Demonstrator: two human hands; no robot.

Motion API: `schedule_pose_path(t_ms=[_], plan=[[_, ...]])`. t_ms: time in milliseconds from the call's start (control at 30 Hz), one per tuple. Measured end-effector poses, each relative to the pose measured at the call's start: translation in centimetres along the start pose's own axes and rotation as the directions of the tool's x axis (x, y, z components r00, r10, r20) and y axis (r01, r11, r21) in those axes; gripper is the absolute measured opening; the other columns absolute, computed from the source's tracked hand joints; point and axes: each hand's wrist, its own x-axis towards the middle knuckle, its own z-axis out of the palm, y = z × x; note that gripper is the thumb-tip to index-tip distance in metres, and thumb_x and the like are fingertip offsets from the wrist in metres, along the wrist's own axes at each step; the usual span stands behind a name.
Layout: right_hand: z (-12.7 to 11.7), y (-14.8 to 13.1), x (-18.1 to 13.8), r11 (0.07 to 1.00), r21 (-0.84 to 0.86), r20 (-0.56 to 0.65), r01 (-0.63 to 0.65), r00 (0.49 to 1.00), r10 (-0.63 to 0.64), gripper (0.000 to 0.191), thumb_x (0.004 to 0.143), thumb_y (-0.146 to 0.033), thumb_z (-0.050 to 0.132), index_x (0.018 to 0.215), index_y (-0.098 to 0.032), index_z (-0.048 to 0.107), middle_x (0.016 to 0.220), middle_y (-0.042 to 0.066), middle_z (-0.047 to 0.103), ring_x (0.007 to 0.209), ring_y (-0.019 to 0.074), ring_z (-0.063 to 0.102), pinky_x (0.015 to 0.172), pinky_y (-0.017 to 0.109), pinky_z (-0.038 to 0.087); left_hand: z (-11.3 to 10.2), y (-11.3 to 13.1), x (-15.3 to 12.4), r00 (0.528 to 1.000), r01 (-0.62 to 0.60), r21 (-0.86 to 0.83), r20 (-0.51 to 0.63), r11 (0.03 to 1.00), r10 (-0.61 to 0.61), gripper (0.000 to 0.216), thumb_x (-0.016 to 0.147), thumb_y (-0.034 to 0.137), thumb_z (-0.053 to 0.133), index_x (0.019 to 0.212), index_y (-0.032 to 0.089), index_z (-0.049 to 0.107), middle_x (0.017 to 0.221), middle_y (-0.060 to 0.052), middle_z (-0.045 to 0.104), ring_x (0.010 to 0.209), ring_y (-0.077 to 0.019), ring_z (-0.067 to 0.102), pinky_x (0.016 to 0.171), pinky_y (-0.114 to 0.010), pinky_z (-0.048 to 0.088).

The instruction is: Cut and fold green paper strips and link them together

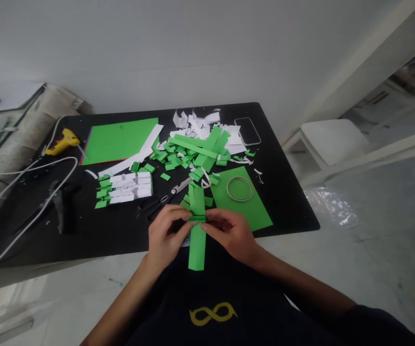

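Note:
My left hand (166, 235) and my right hand (231, 230) pinch a long green paper strip (197, 250) from both sides at a crease near its middle, at the near edge of the black table (120, 230). The strip's lower end hangs over my lap; its upper end lies on the table. Black-handled scissors (166, 196) lie just beyond my left hand. A roll of tape (240, 188) rests on a green sheet (250, 209) beyond my right hand.
A heap of green and white paper pieces (193, 149) fills the table's middle, with folded white and green pieces (126, 187) to the left. A large green sheet (119, 139), a yellow glue gun (63, 141), white cables (19, 202), a phone (247, 130) and a white chair (332, 139) are around.

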Motion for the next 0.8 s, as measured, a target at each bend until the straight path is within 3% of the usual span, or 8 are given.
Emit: schedule_pose_path(t_ms=[100, 167, 267, 333, 533, 800], plan=[[0.0, -0.3, 0.0, 0.999, -0.048, -0.017, 0.004, 1.000, -0.005, 0.017, 0.086, -0.030, 0.082, 0.101, -0.024, 0.080, 0.100, 0.005, 0.084, 0.093, 0.0243, 0.082, 0.088, 0.042, 0.069, 0.1, 0.0, -0.1, 0.999, 0.009, -0.004, -0.031, 1.000, -0.010, 0.019, 0.083, 0.015, 0.086, 0.096, 0.025, 0.077, 0.097, -0.004, 0.075, 0.092, -0.0209, 0.072, 0.083, -0.035, 0.059], [-0.1, -0.5, 0.0, 0.998, -0.065, -0.019, 0.001, 1.000, -0.002, 0.016, 0.086, -0.031, 0.083, 0.100, -0.024, 0.081, 0.099, 0.005, 0.084, 0.092, 0.0245, 0.082, 0.087, 0.042, 0.069, 0.4, 0.1, -0.2, 0.991, 0.113, -0.101, -0.059, 0.988, -0.120, 0.025, 0.081, 0.018, 0.087, 0.102, 0.024, 0.075, 0.100, -0.005, 0.076, 0.092, -0.0208, 0.073, 0.083, -0.035, 0.061], [-0.2, -0.6, 0.1, 0.998, -0.069, -0.021, -0.005, 1.000, 0.004, 0.017, 0.084, -0.033, 0.084, 0.098, -0.023, 0.081, 0.096, 0.005, 0.084, 0.090, 0.0241, 0.082, 0.084, 0.041, 0.069, 0.8, 0.5, -0.3, 0.943, 0.307, -0.290, -0.035, 0.906, -0.331, 0.034, 0.081, 0.021, 0.088, 0.110, 0.022, 0.071, 0.091, -0.003, 0.078, 0.082, -0.0186, 0.075, 0.077, -0.031, 0.062], [-0.2, -0.6, 0.3, 0.999, -0.052, -0.018, -0.014, 1.000, 0.013, 0.017, 0.083, -0.033, 0.085, 0.097, -0.023, 0.081, 0.094, 0.005, 0.084, 0.088, 0.0232, 0.081, 0.084, 0.041, 0.070, 0.9, 0.8, -0.1, 0.920, 0.368, -0.329, -0.007, 0.869, -0.392, 0.031, 0.080, 0.020, 0.088, 0.106, 0.022, 0.072, 0.083, -0.001, 0.077, 0.076, -0.0167, 0.075, 0.074, -0.028, 0.062], [-0.5, -0.7, 0.7, 0.999, -0.048, 0.002, -0.012, 1.000, 0.012, 0.017, 0.082, -0.030, 0.085, 0.096, -0.024, 0.079, 0.092, 0.004, 0.083, 0.087, 0.0225, 0.081, 0.083, 0.040, 0.069, 0.8, 1.1, 0.0, 0.898, 0.417, -0.280, -0.017, 0.865, -0.439, 0.028, 0.076, 0.019, 0.090, 0.100, 0.022, 0.076, 0.076, 0.000, 0.078, 0.069, -0.0151, 0.073, 0.068, -0.026, 0.060], [-0.7, -1.5, 0.8, 0.981, -0.155, -0.065, 0.119, 0.989, -0.131, 0.011, 0.083, -0.030, 0.086, 0.092, -0.025, 0.080, 0.088, 0.003, 0.082, 0.080, 0.0220, 0.080, 0.077, 0.038, 0.069, 0.8, 1.5, 0.4, 0.892, 0.434, -0.318, 0.017, 0.843, -0.452, 0.028, 0.074, 0.017, 0.090, 0.098, 0.023, 0.076, 0.076, 0.001, 0.079, 0.068, -0.0153, 0.074, 0.067, -0.026, 0.060]])
